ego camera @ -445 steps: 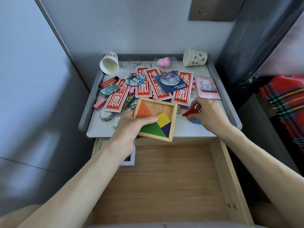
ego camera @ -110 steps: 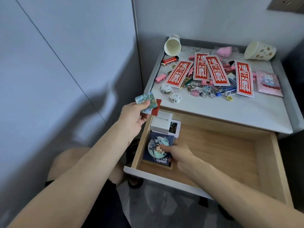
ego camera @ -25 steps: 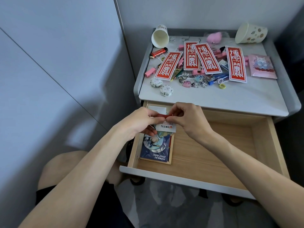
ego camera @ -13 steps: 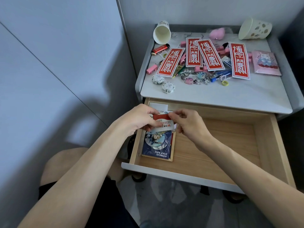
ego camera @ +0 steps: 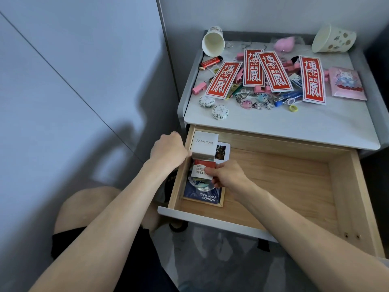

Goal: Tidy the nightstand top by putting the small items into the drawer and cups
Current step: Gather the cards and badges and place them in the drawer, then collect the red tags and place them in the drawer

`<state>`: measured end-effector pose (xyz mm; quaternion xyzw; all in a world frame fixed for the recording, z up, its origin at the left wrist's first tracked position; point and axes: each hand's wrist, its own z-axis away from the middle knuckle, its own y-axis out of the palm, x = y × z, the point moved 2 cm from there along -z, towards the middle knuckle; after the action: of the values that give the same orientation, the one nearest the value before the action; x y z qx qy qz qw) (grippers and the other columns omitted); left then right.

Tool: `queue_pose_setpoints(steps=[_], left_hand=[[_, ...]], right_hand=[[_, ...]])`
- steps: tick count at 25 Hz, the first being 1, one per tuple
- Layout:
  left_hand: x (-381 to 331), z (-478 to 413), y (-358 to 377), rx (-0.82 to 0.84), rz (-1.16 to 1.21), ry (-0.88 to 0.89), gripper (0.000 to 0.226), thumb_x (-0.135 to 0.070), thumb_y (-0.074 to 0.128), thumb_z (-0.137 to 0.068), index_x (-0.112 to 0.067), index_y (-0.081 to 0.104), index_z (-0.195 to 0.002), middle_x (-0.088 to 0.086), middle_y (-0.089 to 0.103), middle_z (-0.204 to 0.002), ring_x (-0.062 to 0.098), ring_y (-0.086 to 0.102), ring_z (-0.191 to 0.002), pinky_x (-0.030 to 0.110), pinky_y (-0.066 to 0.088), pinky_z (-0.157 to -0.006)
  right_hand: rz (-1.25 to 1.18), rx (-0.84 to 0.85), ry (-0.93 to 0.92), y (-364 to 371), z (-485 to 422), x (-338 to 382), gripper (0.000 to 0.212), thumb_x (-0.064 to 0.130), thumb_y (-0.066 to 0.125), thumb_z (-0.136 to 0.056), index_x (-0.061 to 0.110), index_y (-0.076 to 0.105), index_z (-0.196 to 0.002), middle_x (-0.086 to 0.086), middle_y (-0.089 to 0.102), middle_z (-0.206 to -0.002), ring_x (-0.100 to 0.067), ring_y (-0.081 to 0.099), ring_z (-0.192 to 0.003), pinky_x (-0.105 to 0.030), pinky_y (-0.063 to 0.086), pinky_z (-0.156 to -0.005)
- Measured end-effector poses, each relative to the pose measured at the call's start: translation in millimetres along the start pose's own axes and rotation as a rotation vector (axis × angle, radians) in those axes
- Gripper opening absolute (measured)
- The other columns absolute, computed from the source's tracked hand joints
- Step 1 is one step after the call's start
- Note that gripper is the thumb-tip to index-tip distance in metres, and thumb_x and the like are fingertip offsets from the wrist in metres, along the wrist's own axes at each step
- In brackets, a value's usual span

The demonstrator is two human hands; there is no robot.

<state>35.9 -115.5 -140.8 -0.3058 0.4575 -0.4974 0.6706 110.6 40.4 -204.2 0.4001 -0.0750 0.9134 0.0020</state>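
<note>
Over the drawer (ego camera: pixel 284 186), the right hand (ego camera: pixel 228 178) fingers (ego camera: pixel 210 170) are pinching a red-and-white card (ego camera: pixel 201 165); the left hand (ego camera: pixel 168 151) is curling alongside, its grasp unclear.

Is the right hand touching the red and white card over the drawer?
Touching. In the head view, fingertips of the right hand pinch the red and white card by its right edge.
</note>
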Motion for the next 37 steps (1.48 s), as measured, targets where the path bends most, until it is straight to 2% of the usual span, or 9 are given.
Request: queue_pose_setpoints(steps=[6, 9, 15, 19, 22, 25, 29, 32, 37], left_hand=[[-4.7, 1.1, 6.5, 0.103, -0.011, 0.009, 0.018, -0.014, 0.072, -0.087, -0.006, 0.056, -0.083, 0.011, 0.070, -0.065, 0.024, 0.072, -0.058, 0.040, 0.063, -0.074], [-2.9, -1.7, 8.2, 0.088, -0.028, 0.019, 0.014, -0.009, 0.070, -0.086, -0.006, 0.058, -0.081, 0.011, 0.071, -0.061, 0.023, 0.072, -0.055, 0.039, 0.063, -0.071], [-2.9, -2.3, 7.7, 0.098, -0.028, 0.037, 0.010, -0.007, 0.070, -0.087, -0.004, 0.061, -0.083, 0.012, 0.072, -0.063, 0.024, 0.073, -0.057, 0.040, 0.063, -0.071], [-4.5, -0.6, 6.1, 0.106, -0.038, 0.031, 0.014, -0.011, 0.072, -0.086, -0.004, 0.061, -0.081, 0.011, 0.071, -0.063, 0.023, 0.073, -0.055, 0.039, 0.063, -0.069], [-6.6, 3.4, -0.2, 0.092, -0.086, 0.020, 0.025, -0.025, 0.076, -0.085, -0.006, 0.061, -0.084, 0.010, 0.070, -0.072, 0.027, 0.073, -0.066, 0.040, 0.062, -0.074], [-14.0, 8.1, -10.8, -0.089, -0.139, 0.074, 0.028, -0.039, 0.067, -0.090, -0.011, 0.064, -0.089, 0.006, 0.069, -0.085, 0.029, 0.067, -0.076, 0.038, 0.056, -0.069], [-47.6, 17.8, -35.7, -0.310, 0.141, 0.244, 0.019, -0.035, 0.062, -0.095, -0.018, 0.068, -0.101, -0.006, 0.066, -0.094, 0.016, 0.063, -0.082, 0.031, 0.052, -0.070], [-91.8, -10.4, -51.3, -0.326, 0.240, 0.372, 0.025, -0.032, 0.063, -0.096, -0.014, 0.060, -0.111, -0.005, 0.063, -0.104, 0.013, 0.064, -0.085, 0.025, 0.052, -0.067], [-149.5, -97.5, -47.8, -0.258, -0.004, 0.347, 0.035, -0.027, 0.061, -0.097, -0.010, 0.049, -0.125, 0.011, 0.063, -0.121, 0.030, 0.062, -0.104, 0.037, 0.050, -0.082]], right_hand=[[0.253, -0.213, -0.165, 16.1, -10.0, -3.4, 0.027, 0.024, 0.079, -0.081, 0.001, 0.066, -0.080, -0.014, 0.071, -0.068, -0.024, 0.070, -0.059, -0.039, 0.060, -0.062], [0.405, -0.299, -0.226, 21.7, -15.0, -3.9, 0.035, 0.035, 0.080, -0.077, 0.004, 0.064, -0.077, -0.009, 0.069, -0.067, -0.023, 0.069, -0.059, -0.039, 0.060, -0.057], [0.377, -0.242, -0.165, 18.2, -19.7, -3.5, 0.032, 0.035, 0.079, -0.078, 0.005, 0.069, -0.080, -0.011, 0.071, -0.067, -0.023, 0.070, -0.057, -0.039, 0.061, -0.058], [0.242, -0.190, -0.148, 13.7, -5.6, -0.4, 0.017, 0.018, 0.075, -0.085, 0.003, 0.066, -0.080, -0.014, 0.072, -0.065, -0.022, 0.070, -0.053, -0.038, 0.061, -0.056], [0.231, -0.162, -0.183, 4.6, 10.8, 7.2, 0.013, 0.014, 0.071, -0.087, 0.007, 0.064, -0.079, -0.012, 0.072, -0.062, -0.021, 0.070, -0.052, -0.028, 0.056, -0.048], [0.278, -0.185, -0.256, -18.9, 28.3, 23.3, 0.011, 0.015, 0.069, -0.088, 0.007, 0.066, -0.081, -0.011, 0.071, -0.062, -0.017, 0.069, -0.051, -0.029, 0.060, -0.054], [0.351, -0.245, -0.377, -71.6, 47.9, 56.8, 0.014, 0.019, 0.067, -0.089, 0.012, 0.068, -0.078, -0.005, 0.071, -0.067, -0.013, 0.068, -0.053, -0.032, 0.060, -0.059], [0.434, -0.428, -0.472, -122.8, 38.8, 91.4, 0.015, 0.029, 0.067, -0.088, 0.018, 0.067, -0.077, 0.002, 0.069, -0.071, -0.016, 0.066, -0.064, -0.035, 0.056, -0.062], [0.690, -0.659, -0.528, -184.4, -30.5, 151.9, 0.027, 0.039, 0.067, -0.088, 0.013, 0.065, -0.094, -0.005, 0.067, -0.095, -0.021, 0.061, -0.082, -0.030, 0.048, -0.070]])
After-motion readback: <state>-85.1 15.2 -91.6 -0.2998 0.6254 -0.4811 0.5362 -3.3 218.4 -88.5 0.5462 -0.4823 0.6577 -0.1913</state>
